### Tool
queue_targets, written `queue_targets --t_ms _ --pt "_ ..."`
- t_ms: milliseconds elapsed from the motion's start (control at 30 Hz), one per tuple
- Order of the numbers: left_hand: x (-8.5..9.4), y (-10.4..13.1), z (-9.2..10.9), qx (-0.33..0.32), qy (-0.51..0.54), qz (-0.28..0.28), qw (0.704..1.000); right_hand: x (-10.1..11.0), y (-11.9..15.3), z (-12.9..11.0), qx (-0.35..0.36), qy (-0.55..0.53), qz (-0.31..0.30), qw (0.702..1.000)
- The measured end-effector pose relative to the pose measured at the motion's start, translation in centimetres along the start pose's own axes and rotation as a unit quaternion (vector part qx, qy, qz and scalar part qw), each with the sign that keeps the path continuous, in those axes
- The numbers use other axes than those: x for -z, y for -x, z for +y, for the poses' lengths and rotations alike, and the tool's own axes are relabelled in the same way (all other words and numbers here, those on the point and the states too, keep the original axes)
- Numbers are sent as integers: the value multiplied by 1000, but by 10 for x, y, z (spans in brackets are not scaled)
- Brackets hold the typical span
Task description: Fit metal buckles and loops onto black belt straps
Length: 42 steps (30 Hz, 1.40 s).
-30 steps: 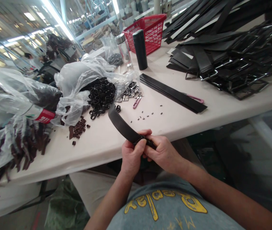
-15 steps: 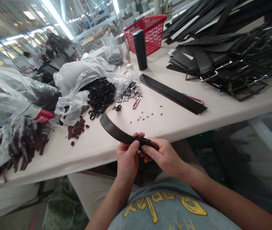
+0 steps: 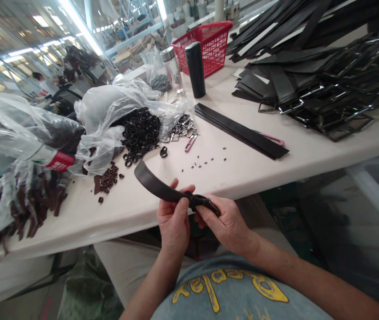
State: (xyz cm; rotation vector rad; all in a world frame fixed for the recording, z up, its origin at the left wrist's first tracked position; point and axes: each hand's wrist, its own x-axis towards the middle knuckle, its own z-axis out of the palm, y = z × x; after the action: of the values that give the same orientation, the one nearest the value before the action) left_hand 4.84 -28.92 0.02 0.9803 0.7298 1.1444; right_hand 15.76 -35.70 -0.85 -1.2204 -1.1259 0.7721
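loosely, a bag (image 3: 101, 104) spills black loops (image 3: 141, 133) beyond the held strap (image 3: 158, 186).

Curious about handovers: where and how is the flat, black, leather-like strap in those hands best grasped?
Probably pinch the strap by its free end across its flat faces, from the person's left: that end curves beyond the left hand, uncovered, while the right hand holds the other.

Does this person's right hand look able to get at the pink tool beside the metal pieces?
Probably, once freed: the right hand grips the black strap. Beyond it, the pink tool lies uncovered on the table, with only small dark bits scattered along the way.
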Motion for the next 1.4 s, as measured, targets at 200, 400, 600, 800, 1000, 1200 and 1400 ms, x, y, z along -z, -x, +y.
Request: queue_targets --t_ms 200,400,600,800,1000,1200,1400 --pt "2 3 -5 -22 -30 -19 999 -2 0 -1 33 53 36 997" --pt "9 5 12 14 -13 -167 986 9 -3 -1 44 18 1 999" --pt "27 -3 38 121 48 -271 954 21 -5 0 35 -30 -105 993" --pt "34 -10 31 123 -32 -238 963 21 -5 1 35 -29 -148 988" --pt "30 -27 45 95 -163 -247 950 28 -10 2 31 -12 -170 985" --pt "31 -35 55 82 -223 -307 922 32 -9 5 56 26 -174 983" --pt "29 -28 46 -92 -311 -258 910 30 -8 3 57 47 -150 986"
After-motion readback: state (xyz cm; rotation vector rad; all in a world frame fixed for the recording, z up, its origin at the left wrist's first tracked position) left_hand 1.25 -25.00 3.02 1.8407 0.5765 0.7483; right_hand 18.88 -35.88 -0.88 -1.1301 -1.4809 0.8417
